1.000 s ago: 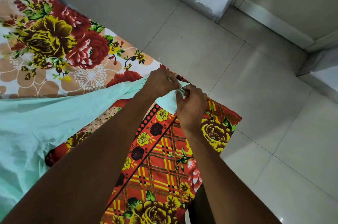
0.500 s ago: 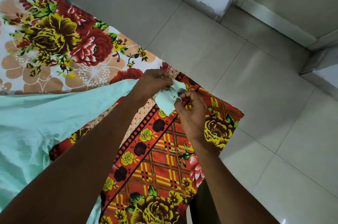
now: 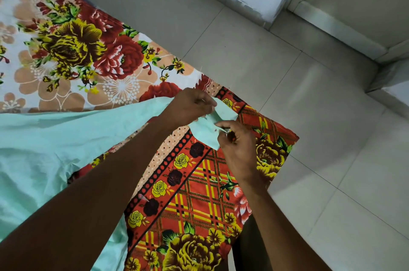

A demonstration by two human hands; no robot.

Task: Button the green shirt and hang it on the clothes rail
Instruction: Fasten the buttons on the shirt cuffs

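Shirt: the green shirt (image 3: pixel 44 138) lies spread on the bed, over the flowery sheet (image 3: pixel 77 49).
Shirt end: one small end is lifted near the bed corner, between both hands.
Left hand: the left hand (image 3: pixel 190 107) has a closed grip, pinching the shirt end from the top.
Right hand: the right hand (image 3: pixel 239 144) has a closed grip, pinching the same end from below.
Floor: pale tiles (image 3: pixel 309 138) lie beside the bed.
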